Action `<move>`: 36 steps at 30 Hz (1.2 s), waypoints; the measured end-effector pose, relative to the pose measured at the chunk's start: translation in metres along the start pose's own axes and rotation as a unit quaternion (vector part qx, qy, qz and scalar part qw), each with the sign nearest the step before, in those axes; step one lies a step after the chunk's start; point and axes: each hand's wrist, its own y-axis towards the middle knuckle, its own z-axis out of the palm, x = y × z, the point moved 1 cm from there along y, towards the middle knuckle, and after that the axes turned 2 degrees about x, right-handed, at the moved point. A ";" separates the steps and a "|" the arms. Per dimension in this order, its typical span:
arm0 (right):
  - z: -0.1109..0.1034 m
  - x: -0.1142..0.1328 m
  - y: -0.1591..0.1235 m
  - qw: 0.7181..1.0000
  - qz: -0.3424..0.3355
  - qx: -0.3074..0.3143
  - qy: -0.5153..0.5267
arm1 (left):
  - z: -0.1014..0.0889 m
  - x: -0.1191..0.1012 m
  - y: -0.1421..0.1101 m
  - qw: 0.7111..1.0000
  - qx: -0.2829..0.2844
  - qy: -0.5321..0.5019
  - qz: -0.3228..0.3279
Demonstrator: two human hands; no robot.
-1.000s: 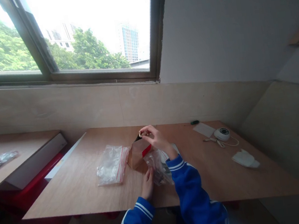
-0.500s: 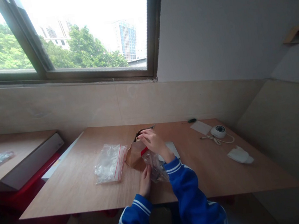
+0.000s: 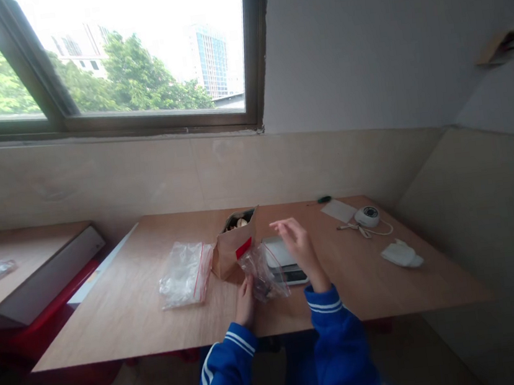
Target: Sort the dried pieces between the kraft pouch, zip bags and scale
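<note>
- Step, as judged: filling a small bag [image 3: 261, 272] from the paper sack [image 3: 235, 250]; right hand is between sack and bag.
- Bag stands on the table [image 3: 136, 313], just in front of the sack and beside the scale [image 3: 283, 259]. Contents dark, too small to identify.
- Left hand [image 3: 245, 302]: fingers closed on the bag's lower edge, steadying it.
- Right hand [image 3: 301, 254]: raised over the scale, fingers loosely spread, holding nothing visible.
- Next move calls for a steady bag mouth and a fine pinch.
- Spare bags [image 3: 183, 274] lie left of the sack.
</note>
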 end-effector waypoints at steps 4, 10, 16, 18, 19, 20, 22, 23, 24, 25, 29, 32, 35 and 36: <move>-0.002 -0.050 -0.048 0.982 0.154 0.104 0.043 | 0.007 -0.007 -0.004 0.999 0.017 -0.039 -0.016; 0.016 -0.087 -0.088 0.972 0.198 0.122 0.039 | 0.003 -0.007 -0.008 0.995 0.059 -0.074 -0.014; 0.014 -0.085 -0.091 0.978 0.170 0.119 0.020 | 0.000 -0.007 -0.013 0.994 0.094 -0.064 -0.003; 0.013 -0.082 -0.093 0.974 0.170 0.148 0.038 | 0.000 -0.008 -0.013 0.996 0.083 -0.046 -0.002; 0.013 -0.079 -0.095 0.970 0.174 0.163 0.049 | 0.000 -0.008 -0.012 0.996 0.077 -0.040 -0.002; 0.012 -0.077 -0.096 0.966 0.181 0.176 0.060 | 0.001 -0.008 -0.012 0.997 0.072 -0.036 -0.004; 0.011 -0.073 -0.098 0.959 0.198 0.189 0.073 | 0.002 -0.008 -0.011 0.997 0.067 -0.030 -0.005; 0.011 -0.071 -0.099 0.956 0.205 0.194 0.076 | 0.002 -0.009 -0.011 0.998 0.064 -0.028 -0.004; 0.011 -0.069 -0.100 0.954 0.211 0.199 0.077 | 0.003 -0.009 -0.011 0.998 0.061 -0.026 -0.002; 0.011 -0.067 -0.100 0.951 0.217 0.207 0.078 | 0.003 -0.009 -0.012 0.998 0.058 -0.026 0.001; 0.014 -0.067 -0.099 0.944 0.222 0.226 0.094 | 0.005 -0.012 -0.014 0.998 0.048 -0.030 0.008; 0.018 -0.072 -0.097 0.952 0.201 0.217 0.074 | 0.006 -0.013 -0.015 0.998 0.054 -0.025 0.011; 0.021 -0.078 -0.098 0.961 0.190 0.200 0.033 | 0.006 -0.013 -0.015 0.998 0.058 -0.027 -0.001; 0.021 -0.079 -0.098 0.963 0.191 0.190 0.023 | 0.006 -0.013 -0.014 0.998 0.054 -0.031 -0.006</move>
